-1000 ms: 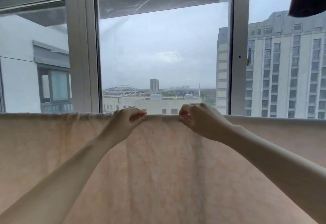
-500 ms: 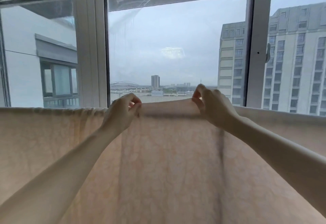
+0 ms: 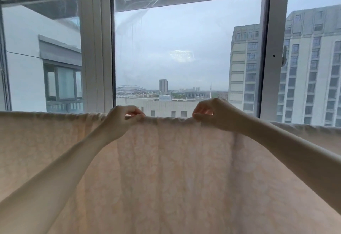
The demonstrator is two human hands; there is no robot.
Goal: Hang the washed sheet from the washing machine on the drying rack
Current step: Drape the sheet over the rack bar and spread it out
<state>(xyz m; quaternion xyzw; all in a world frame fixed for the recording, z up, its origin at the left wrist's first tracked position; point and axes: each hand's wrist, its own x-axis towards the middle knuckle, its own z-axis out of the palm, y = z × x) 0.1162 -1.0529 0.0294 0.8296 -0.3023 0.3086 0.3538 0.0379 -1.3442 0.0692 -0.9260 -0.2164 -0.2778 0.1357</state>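
Note:
A pale peach sheet point(image 3: 171, 174) with a faint floral pattern hangs in front of me and fills the lower half of the head view. Its top edge runs level from left to right, draped over a bar that the cloth hides. My left hand point(image 3: 120, 121) pinches the top edge a little left of centre. My right hand point(image 3: 215, 115) pinches the same edge a little right of centre. Both arms reach forward and up. Between the hands the edge is slightly gathered.
Straight behind the sheet stands a large window with white frames point(image 3: 96, 49). A window handle point(image 3: 284, 56) sits on the right frame. Tall buildings show outside.
The stretch of edge between my hands, lifted half a second ago, has come back down level with the rest. Both hands keep their pinch and sit lower.

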